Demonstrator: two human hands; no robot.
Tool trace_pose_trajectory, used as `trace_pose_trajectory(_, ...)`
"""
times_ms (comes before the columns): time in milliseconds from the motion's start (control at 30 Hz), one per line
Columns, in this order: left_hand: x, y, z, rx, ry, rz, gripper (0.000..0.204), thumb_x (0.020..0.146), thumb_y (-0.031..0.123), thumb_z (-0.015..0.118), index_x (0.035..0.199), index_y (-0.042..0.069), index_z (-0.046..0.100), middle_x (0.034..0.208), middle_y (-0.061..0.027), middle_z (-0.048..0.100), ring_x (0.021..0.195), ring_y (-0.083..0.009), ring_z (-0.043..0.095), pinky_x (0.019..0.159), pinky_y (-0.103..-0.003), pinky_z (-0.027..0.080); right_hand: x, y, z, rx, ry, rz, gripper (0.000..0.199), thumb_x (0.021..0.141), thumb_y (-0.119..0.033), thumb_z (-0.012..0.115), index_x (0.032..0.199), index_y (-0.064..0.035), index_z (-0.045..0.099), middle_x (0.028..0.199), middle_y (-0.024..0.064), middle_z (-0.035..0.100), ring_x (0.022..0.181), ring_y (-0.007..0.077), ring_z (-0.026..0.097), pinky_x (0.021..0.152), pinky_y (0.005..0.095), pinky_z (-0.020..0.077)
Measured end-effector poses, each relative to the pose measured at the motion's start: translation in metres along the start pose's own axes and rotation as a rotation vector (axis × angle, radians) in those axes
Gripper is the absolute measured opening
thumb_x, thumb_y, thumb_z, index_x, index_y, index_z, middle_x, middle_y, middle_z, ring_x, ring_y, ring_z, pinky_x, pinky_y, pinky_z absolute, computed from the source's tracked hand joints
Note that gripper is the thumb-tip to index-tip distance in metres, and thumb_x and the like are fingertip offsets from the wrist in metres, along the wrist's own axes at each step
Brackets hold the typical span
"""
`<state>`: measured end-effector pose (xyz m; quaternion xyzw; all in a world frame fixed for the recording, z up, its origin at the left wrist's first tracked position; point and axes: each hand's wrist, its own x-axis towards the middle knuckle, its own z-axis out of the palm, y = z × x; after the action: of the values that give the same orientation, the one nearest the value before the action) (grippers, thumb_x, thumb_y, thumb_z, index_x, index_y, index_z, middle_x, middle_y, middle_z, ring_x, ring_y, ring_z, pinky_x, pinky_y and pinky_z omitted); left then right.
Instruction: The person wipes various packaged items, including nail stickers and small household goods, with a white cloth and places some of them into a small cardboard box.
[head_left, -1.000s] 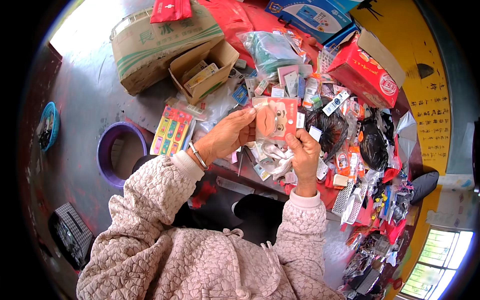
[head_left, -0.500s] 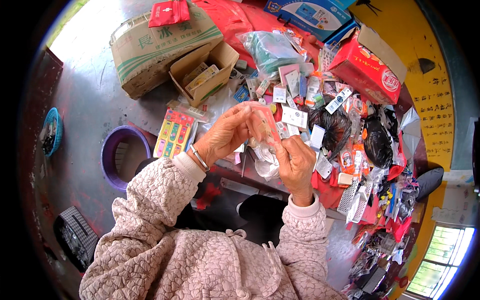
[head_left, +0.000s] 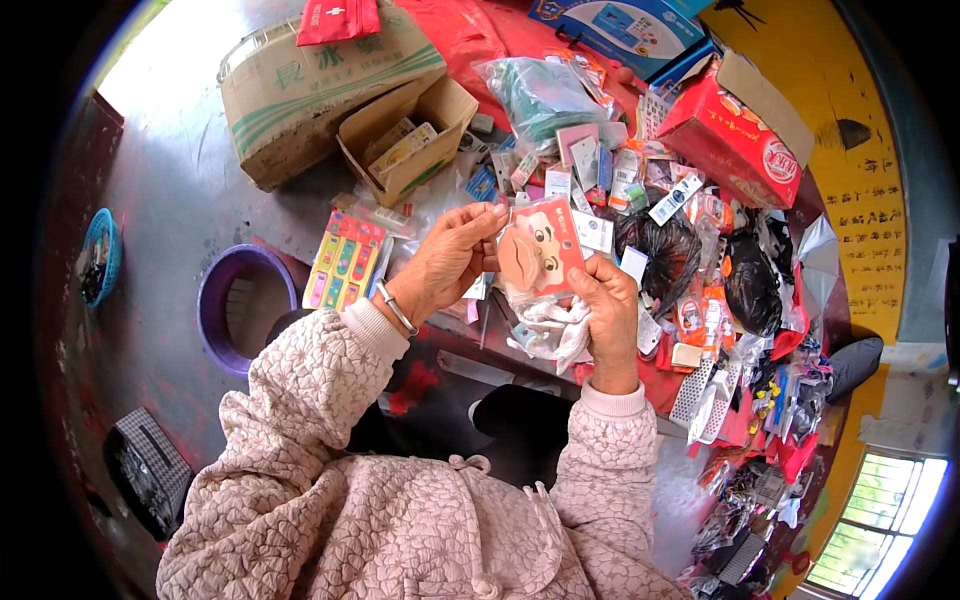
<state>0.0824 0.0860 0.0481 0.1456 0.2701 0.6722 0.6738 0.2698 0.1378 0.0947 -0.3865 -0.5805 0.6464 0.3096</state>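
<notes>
Both hands hold a red card with a cartoon face (head_left: 543, 247) on it, its printed side turned toward me. My left hand (head_left: 447, 258), with a silver bangle at the wrist, pinches the card's upper left edge. At the lower right corner, my right hand (head_left: 612, 318) grips it between thumb and fingers. Just below the card lies a crumpled white plastic wrapping (head_left: 556, 335), partly hidden by it. A red and yellow sheet of small colourful items (head_left: 345, 262) rests on the table left of my left hand.
Packaged small goods (head_left: 590, 165) pile up beyond and right of my hands, with black plastic bags (head_left: 665, 255). A large carton (head_left: 330, 95), an open small box (head_left: 405, 140) and a red box (head_left: 738, 130) stand behind. A purple bucket (head_left: 208, 312) is at left.
The card has turned from a steep tilt to face me, so its cartoon face now shows. My right hand has shifted slightly right, and more of the white wrapping is visible.
</notes>
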Motion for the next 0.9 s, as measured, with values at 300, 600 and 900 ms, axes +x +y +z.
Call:
trace_pose_trajectory(300,-0.004,-0.002,0.003,-0.014,-0.016,-0.009,0.012,0.088,0.019,0.051,0.086,0.007,0.053,0.082,-0.0009,0.060,0.072,-0.0101,0.062,0.066,-0.027,0.054,0.006,-0.003,-0.001,0.170,0.035,0.067,0.018,0.081,-0.012,0.059,0.066,-0.0051,0.053,0.060,-0.0031,0.053,0.051,0.0023,0.046,0.047,0.0174,0.0379)
trace_pose_trajectory(600,-0.023,0.012,0.014,-0.105,-0.133,-0.244,0.026,0.086,0.018,0.052,0.104,-0.001,0.052,0.097,-0.0085,0.060,0.084,-0.0178,0.063,0.075,-0.030,0.052,-0.008,-0.017,-0.005,0.160,-0.114,0.035,0.013,0.074,-0.005,0.057,0.063,-0.0017,0.052,0.061,0.0007,0.055,0.052,0.0041,0.045,0.050,0.0195,0.0368)
trace_pose_trajectory(900,-0.036,-0.006,0.014,0.039,-0.374,-0.424,0.026,0.088,0.011,0.051,0.107,-0.006,0.051,0.100,-0.0102,0.060,0.092,-0.0144,0.057,0.078,-0.025,0.046,-0.005,-0.011,-0.017,0.182,-0.216,0.048,0.015,0.068,-0.007,0.059,0.060,-0.0008,0.049,0.058,0.0015,0.049,0.053,0.0058,0.041,0.050,0.0201,0.0316)
